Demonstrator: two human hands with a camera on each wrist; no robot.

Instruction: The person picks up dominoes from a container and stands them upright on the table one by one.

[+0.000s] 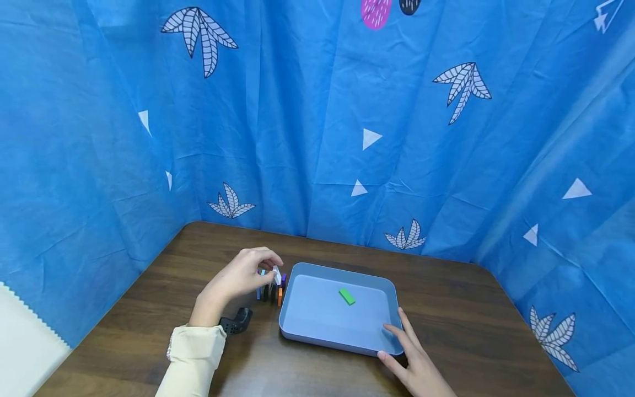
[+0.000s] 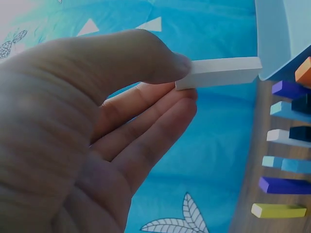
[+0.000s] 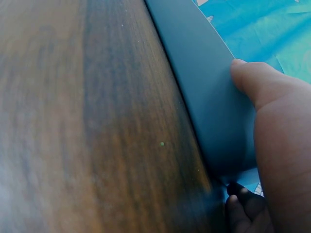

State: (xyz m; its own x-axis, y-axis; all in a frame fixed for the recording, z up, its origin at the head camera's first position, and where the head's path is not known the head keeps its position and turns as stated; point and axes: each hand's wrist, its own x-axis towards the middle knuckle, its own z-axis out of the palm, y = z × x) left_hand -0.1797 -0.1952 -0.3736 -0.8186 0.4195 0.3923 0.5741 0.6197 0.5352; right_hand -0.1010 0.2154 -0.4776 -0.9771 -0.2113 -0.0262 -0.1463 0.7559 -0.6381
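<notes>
My left hand (image 1: 248, 270) pinches a small white block (image 2: 223, 73) by one end between thumb and fingertips. It is raised over a group of coloured blocks, left of the blue-grey tray (image 1: 317, 343). Inside the tray lies one green block (image 1: 346, 296). At the tray's near right corner, my right hand (image 1: 415, 361) spreads its fairly straight fingers. One finger reaches over the rim, and the thumb touches the outer wall in the right wrist view.
Left of the tray stand several blocks, among them an orange block (image 1: 280, 297), a purple block (image 2: 284, 185) and a yellow block (image 2: 278, 210). A black curved object (image 1: 237, 321) is near my left wrist. Blue patterned curtain (image 1: 317, 110) surrounds the wooden table (image 1: 456, 309).
</notes>
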